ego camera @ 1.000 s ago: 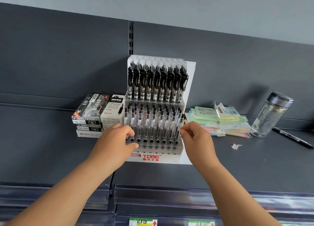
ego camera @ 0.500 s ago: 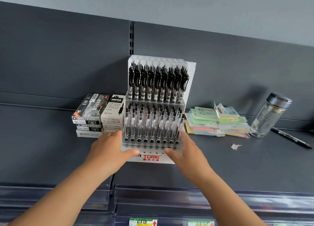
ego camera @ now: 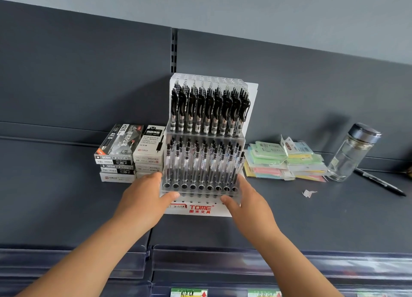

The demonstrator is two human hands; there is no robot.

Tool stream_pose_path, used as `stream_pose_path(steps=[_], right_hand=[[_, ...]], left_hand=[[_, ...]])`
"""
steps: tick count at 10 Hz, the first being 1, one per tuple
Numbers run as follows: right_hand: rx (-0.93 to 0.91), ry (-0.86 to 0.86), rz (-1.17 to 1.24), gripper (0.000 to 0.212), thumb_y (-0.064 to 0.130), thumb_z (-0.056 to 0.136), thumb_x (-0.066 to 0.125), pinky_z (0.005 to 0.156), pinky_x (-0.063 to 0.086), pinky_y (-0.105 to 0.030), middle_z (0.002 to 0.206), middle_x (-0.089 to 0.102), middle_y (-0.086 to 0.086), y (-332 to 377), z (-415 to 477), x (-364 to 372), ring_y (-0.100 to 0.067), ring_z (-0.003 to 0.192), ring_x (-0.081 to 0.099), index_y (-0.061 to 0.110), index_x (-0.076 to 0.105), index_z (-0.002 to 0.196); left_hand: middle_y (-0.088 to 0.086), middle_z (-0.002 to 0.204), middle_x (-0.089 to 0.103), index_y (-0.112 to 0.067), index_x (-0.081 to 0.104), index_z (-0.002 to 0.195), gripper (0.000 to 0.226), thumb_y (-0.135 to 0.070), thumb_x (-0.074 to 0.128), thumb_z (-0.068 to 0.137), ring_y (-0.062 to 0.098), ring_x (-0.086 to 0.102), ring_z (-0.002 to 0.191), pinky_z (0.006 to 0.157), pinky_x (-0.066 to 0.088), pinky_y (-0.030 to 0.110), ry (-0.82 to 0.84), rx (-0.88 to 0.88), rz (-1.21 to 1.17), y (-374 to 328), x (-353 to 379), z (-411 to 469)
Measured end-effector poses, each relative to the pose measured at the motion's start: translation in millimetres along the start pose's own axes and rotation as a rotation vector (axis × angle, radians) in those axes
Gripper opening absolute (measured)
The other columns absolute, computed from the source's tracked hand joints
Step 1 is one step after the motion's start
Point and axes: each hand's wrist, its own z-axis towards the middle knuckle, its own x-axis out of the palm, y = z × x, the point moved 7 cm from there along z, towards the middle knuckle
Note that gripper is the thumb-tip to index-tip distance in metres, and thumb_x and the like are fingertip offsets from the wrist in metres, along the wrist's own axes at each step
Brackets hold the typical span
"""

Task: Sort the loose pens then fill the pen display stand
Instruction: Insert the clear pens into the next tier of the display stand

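Stands on the dark grey shelf (ego camera: 66,196), middle of the view, back close to the rear panel: clear stepped pen display stand (ego camera: 201,195) with red TOME lettering on its white base. Carries 2 filled rows: black-clip pens (ego camera: 209,109) upright in the far upper tier, slimmer clear pens (ego camera: 200,160) upright in the tier below. Shows 1 row of open holes along the near step.

Grasped from both sides. At the near left corner, clasped by the left hand (ego camera: 142,204), thumb laid across the front edge, fingers wrapped round the left wall. At the near right corner, clasped by the right hand (ego camera: 249,205) in the same way, thumb on the front edge, fingers up along the right wall.

Just left of the stand: stack of black and white pen boxes (ego camera: 118,154). To the right: pile of pastel sticky-note packs (ego camera: 285,163), then a clear bottle (ego camera: 354,151) with a dark lid. By the bottle's foot, flat on the shelf: 1 loose black pen (ego camera: 379,182). Nearer, apart from the packs: small scrap of white paper (ego camera: 308,193). Along the shelf's near edge: clear price rail (ego camera: 200,263), coloured labels below.
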Motion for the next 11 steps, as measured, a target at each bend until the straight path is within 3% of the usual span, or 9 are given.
stream_pose_path(steps=[3, 4, 5, 6, 7, 9, 10, 11], right_hand=[[0.009, 0.038, -0.032, 0.065, 0.041, 0.095, 0.051, 0.098, 0.040, -0.030, 0.149, 0.040, 0.003, 5, -1, -2, -0.018, 0.134, 0.042, 0.022, 0.020, 0.149], [-0.003, 0.004, 0.062, 0.071, 0.043, 0.094, 0.052, 0.106, 0.033, -0.030, 0.156, 0.026, 0.006, 9, -1, -10, -0.014, 0.140, 0.030, 0.022, 0.015, 0.151], [-0.099, -0.128, 0.094, 0.079, 0.047, 0.094, 0.049, 0.113, 0.018, -0.026, 0.160, 0.005, 0.010, 22, 0, -22, -0.008, 0.146, 0.009, 0.025, 0.000, 0.152], [-0.229, -0.231, 0.022, 0.083, 0.053, 0.092, 0.042, 0.115, 0.006, -0.021, 0.160, -0.008, 0.011, 38, 1, -30, 0.000, 0.144, -0.007, 0.024, -0.007, 0.152], [-0.320, -0.245, -0.047, 0.083, 0.061, 0.088, 0.033, 0.118, 0.007, -0.027, 0.158, -0.012, 0.013, 52, 2, -27, 0.003, 0.142, -0.013, 0.025, -0.006, 0.152], [-0.311, -0.241, -0.104, 0.078, 0.054, 0.094, 0.038, 0.120, 0.011, -0.034, 0.157, -0.013, 0.012, 54, 4, -21, -0.001, 0.144, -0.012, 0.024, -0.005, 0.152], [-0.293, -0.215, -0.124, 0.077, 0.056, 0.094, 0.036, 0.120, 0.010, -0.034, 0.159, -0.010, 0.012, 53, 6, -21, -0.003, 0.145, -0.010, 0.024, -0.004, 0.152], [-0.295, -0.253, -0.141, 0.075, 0.055, 0.095, 0.037, 0.120, 0.007, -0.033, 0.159, -0.008, 0.010, 56, 4, -27, -0.005, 0.146, -0.008, 0.025, -0.001, 0.152]], left_hand=[[0.002, 0.122, 0.057, -0.014, 0.049, 0.123, 0.054, -0.052, 0.057, 0.086, 0.021, 0.055, 0.109, 0.086, 0.046, 0.033, 0.055, 0.008, 0.014, -1, -2, 0], [0.002, 0.133, 0.051, -0.015, 0.040, 0.134, 0.065, -0.053, 0.059, 0.085, 0.020, 0.050, 0.119, 0.094, 0.044, 0.034, 0.052, 0.033, -0.036, -3, -8, 1], [0.005, 0.156, 0.020, -0.014, 0.011, 0.150, 0.092, -0.057, 0.057, 0.083, 0.020, 0.023, 0.142, 0.113, 0.023, 0.031, -0.107, 0.127, -0.027, -14, -27, -2], [0.004, 0.160, -0.008, -0.015, -0.006, 0.151, 0.096, -0.066, 0.039, 0.085, 0.019, -0.005, 0.147, 0.114, -0.001, 0.031, -0.248, 0.309, 0.103, -33, -38, -6], [0.007, 0.159, -0.001, -0.014, 0.004, 0.152, 0.087, -0.069, 0.021, 0.087, 0.022, -0.004, 0.147, 0.117, 0.001, 0.037, -0.266, 0.451, 0.268, -50, -33, -3], [0.011, 0.154, 0.026, -0.009, 0.028, 0.146, 0.078, -0.063, 0.023, 0.091, 0.023, 0.014, 0.143, 0.112, 0.010, 0.041, -0.203, 0.538, 0.428, -56, -21, 1], [0.011, 0.153, 0.029, -0.010, 0.031, 0.145, 0.078, -0.064, 0.022, 0.090, 0.026, 0.021, 0.143, 0.111, 0.011, 0.041, -0.197, 0.543, 0.424, -56, -20, 2], [0.008, 0.157, 0.019, -0.014, 0.024, 0.149, 0.082, -0.068, 0.016, 0.088, 0.024, 0.012, 0.146, 0.117, 0.004, 0.038, -0.173, 0.538, 0.335, -58, -24, 2]])
